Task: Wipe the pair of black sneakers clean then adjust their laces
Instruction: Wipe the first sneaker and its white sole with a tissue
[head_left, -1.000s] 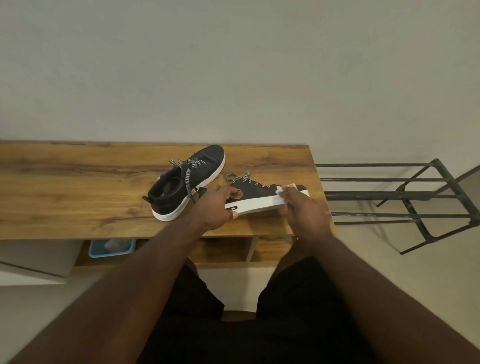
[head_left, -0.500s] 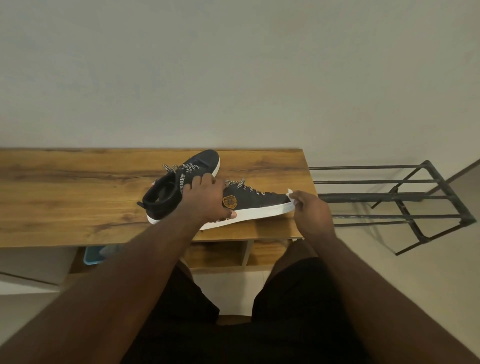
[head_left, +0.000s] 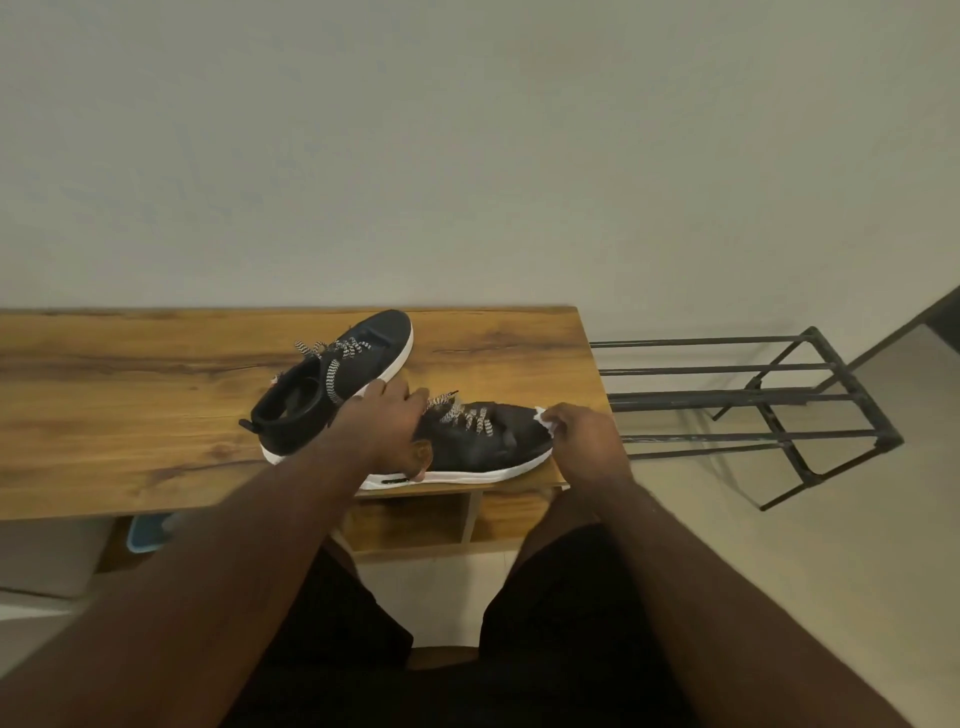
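Observation:
Two black sneakers with white soles and black-and-white laces rest on a wooden table (head_left: 130, 415). The far sneaker (head_left: 332, 384) lies angled with its toe toward the wall. The near sneaker (head_left: 483, 447) sits along the table's front right edge, toe pointing right. My left hand (head_left: 384, 426) grips the near sneaker around its heel and ankle. At the toe, my right hand (head_left: 582, 436) pinches a small white wipe (head_left: 543, 418) against the black upper.
A black metal shoe rack (head_left: 779, 405) stands on the floor right of the table. Under the table are wooden shelf compartments (head_left: 415, 525) and a blue tray (head_left: 143, 532). A plain wall runs behind. My legs in black shorts are below.
The near sneaker has rolled from showing its side to sitting more upright, laces up. My right hand with the wipe has moved from the sole's tip onto the toe's upper.

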